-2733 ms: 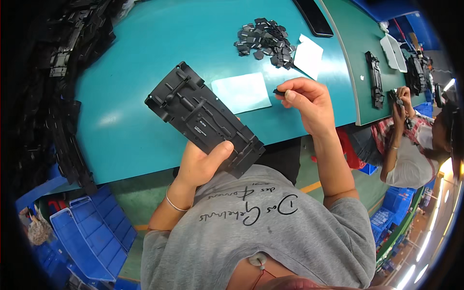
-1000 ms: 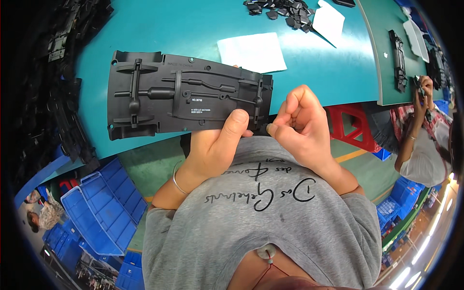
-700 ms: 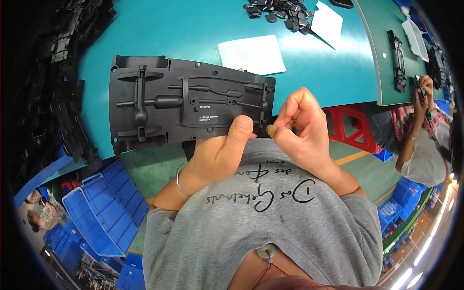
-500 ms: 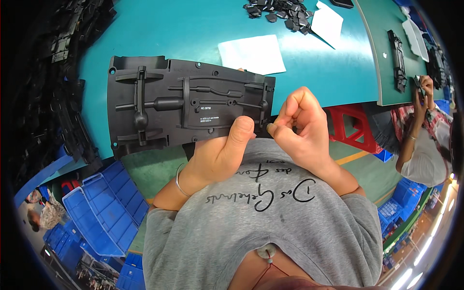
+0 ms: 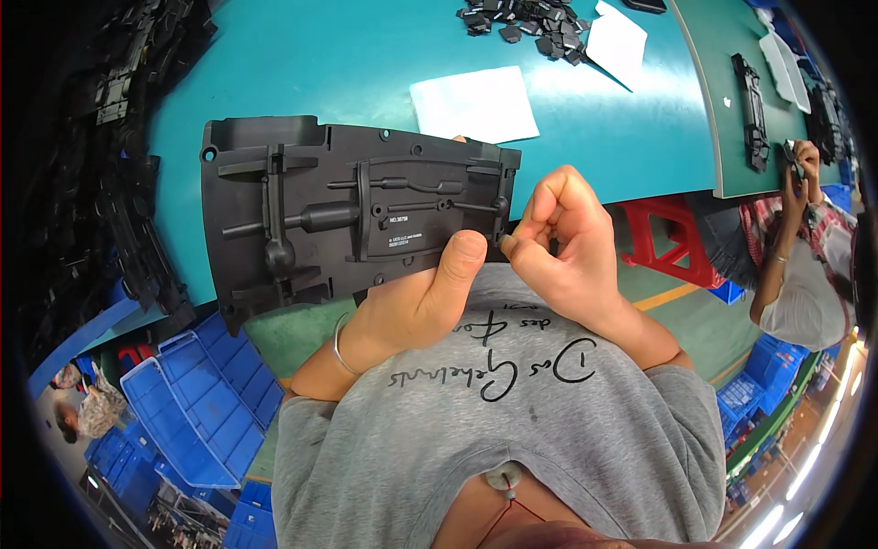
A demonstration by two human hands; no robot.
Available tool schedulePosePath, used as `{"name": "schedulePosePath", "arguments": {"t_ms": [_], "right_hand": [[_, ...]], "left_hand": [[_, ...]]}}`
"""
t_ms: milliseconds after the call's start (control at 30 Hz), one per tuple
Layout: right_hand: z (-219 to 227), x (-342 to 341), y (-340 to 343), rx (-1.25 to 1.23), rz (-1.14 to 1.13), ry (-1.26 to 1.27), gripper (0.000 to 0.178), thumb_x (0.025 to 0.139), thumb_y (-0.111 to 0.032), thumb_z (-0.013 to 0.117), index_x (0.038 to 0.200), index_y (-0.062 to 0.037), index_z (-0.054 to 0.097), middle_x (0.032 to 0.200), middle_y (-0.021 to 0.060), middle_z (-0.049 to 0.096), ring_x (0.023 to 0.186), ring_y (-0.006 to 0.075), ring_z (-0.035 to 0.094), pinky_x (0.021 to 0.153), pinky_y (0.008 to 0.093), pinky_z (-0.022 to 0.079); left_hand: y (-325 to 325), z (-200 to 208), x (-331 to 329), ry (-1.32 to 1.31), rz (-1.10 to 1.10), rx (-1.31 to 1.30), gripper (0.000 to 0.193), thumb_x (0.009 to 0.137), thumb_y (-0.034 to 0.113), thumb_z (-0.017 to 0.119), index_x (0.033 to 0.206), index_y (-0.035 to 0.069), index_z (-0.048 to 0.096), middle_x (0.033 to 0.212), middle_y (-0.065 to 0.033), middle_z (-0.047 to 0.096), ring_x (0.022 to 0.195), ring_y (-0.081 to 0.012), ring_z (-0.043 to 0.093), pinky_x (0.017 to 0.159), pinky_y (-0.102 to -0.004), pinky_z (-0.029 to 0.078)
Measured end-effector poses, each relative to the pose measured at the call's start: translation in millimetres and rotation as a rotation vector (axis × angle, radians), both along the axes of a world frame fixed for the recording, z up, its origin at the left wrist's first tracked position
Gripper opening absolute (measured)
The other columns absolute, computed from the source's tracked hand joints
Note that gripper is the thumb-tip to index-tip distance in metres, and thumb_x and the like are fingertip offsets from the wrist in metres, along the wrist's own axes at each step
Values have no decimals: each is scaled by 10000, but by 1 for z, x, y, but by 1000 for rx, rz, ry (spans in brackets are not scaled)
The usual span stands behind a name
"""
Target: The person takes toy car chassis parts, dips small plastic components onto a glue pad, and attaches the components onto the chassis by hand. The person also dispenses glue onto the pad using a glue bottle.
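Note:
A black moulded plastic toy-car chassis plate [image 5: 320,247] is held up above the near edge of the table, its detailed underside with pipe-like ridges facing me. My left hand [image 5: 430,297] grips its lower edge, thumb on the face and fingers hidden behind. At the plate's narrow right end, my right hand [image 5: 567,233] is closed, thumb and index finger pinched right by the edge. Whatever sits in that pinch, if anything, is too small to make out.
On the teal table [image 5: 302,55] lie a white sheet [image 5: 476,102], a pile of small black parts [image 5: 540,27] and another white paper [image 5: 615,44]. Black chassis parts [image 5: 137,183] are heaped at left. Blue crates [image 5: 192,403] and a red stool [image 5: 672,242] stand below; a co-worker [image 5: 796,265] sits at right.
The chassis plate has tilted slightly, its wide left end dropping lower. My right pinch has shifted a little left, closer against the plate's right end.

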State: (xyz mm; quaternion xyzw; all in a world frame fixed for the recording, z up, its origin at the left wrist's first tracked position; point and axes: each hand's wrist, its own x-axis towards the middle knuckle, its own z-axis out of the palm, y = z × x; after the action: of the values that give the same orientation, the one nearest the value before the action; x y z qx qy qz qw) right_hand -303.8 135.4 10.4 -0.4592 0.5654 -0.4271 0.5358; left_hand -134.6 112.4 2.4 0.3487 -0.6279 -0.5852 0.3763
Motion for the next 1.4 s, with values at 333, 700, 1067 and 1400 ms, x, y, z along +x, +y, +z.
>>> {"name": "schedulePosePath", "arguments": {"t_ms": [333, 700, 1067, 1400], "right_hand": [[-6, 4, -1, -32, -26, -1, 263, 665, 86, 548, 791, -55, 366, 574, -47, 435, 498, -17, 377, 444, 153, 316], [-1, 5, -2, 44, 45, -15, 253, 695, 114, 482, 825, -61, 353, 668, -15, 488, 556, -2, 433, 487, 150, 338], [-3, 3, -3, 107, 65, -29, 274, 686, 126, 481, 829, -67, 350, 685, -7, 470, 595, 24, 460, 516, 165, 384], [-5, 5, 0, 74, 68, -29, 277, 688, 139, 464, 839, -65, 352, 685, 0, 480, 598, 33, 474, 516, 163, 384]], "left_hand": [[-2, -4, -1, 18, -7, -50, 408, 950, 211, 432, 1235, -80, 415, 1066, -132, 553, 847, -157, 578, 648, -259, 523], [0, -1, -7, 41, 4, 22, 364, 971, 248, 373, 1146, -52, 483, 940, -72, 581, 821, -111, 534, 751, -253, 442], [2, -2, -7, 85, 42, 163, 365, 988, 240, 325, 1132, -52, 491, 862, -54, 575, 697, -89, 509, 638, -235, 432], [4, -5, -4, 54, 17, 104, 350, 989, 226, 331, 1074, -42, 540, 925, -58, 575, 802, -103, 528, 707, -245, 439]]}}
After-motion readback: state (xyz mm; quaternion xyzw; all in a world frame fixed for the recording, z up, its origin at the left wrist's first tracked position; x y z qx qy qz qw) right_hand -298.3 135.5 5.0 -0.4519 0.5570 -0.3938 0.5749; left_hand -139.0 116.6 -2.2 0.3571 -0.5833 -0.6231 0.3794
